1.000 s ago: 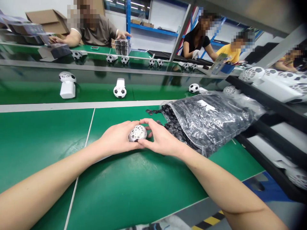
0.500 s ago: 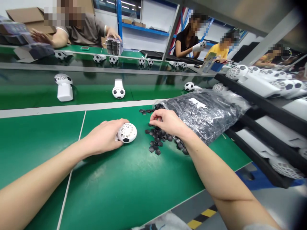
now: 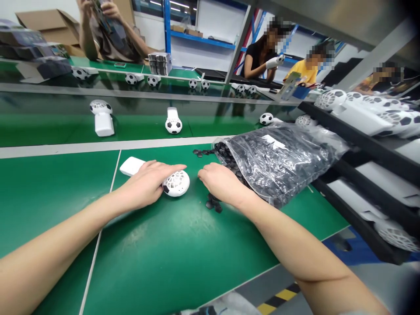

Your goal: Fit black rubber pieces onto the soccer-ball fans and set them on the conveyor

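My left hand (image 3: 147,181) is closed around a white handheld fan (image 3: 177,183) with a football-patterned head, which lies on the green table. The head's open web grille faces up, and one black patch shows on its left side. The white handle sticks out behind my hand, to the upper left. To the right of the fan, my right hand (image 3: 221,181) is closed in a pinch, apart from the fan; whatever is between its fingertips is hidden. Beneath and beside it lie small black pentagon pieces (image 3: 214,204), partly covered by the hand.
A clear plastic bag (image 3: 282,153) of black pieces lies open at the right. Black racks (image 3: 357,175) with white fans stand beyond it. Several finished-looking fans (image 3: 173,126) lie on the conveyor (image 3: 138,127) ahead. Co-workers sit across it; one person (image 3: 113,35) lifts something with both hands.
My right hand has moved left from the black pieces towards the fan. The fan has turned in my left hand, so its handle now shows. The co-worker opposite has raised both hands.
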Available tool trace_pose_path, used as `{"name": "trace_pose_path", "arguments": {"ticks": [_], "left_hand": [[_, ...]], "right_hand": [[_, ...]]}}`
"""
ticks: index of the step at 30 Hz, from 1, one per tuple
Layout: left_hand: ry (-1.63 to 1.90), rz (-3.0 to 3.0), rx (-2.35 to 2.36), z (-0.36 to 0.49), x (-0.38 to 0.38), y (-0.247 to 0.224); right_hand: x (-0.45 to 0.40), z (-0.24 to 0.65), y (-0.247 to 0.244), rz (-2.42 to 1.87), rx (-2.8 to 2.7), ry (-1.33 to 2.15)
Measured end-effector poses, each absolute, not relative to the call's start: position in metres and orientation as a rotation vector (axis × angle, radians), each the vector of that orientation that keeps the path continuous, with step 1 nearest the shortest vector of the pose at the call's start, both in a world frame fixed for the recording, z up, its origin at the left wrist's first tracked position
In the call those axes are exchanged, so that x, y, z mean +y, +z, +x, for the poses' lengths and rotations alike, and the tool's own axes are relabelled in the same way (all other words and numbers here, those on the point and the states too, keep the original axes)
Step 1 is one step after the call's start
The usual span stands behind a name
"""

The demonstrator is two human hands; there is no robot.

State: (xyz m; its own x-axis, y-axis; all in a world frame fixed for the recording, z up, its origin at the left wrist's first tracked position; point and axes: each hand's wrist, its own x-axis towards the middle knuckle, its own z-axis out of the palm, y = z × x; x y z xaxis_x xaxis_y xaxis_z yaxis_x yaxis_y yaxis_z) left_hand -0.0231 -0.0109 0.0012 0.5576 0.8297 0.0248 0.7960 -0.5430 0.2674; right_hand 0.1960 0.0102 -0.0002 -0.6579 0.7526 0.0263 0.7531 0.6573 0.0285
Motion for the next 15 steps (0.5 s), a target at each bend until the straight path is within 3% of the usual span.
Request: {"name": "trace_pose_path", "arguments": {"ticks": [3, 10, 15], "left_hand": [[0.254, 2.559, 1.369, -0.023, -0.009, -0.002], [0.232, 2.505, 1.370, -0.022, -0.009, 0.000], [0.278, 2.434, 1.433, -0.015, -0.013, 0.000]], "right_hand": [[0.014, 0.198, -0.004, -1.260, -2.770, 0.044], [0.007, 0.195, 0.014, -0.983, -2.304, 0.702], [-0.005, 0.185, 0.011, -0.795, -2.320, 0.711]]}}
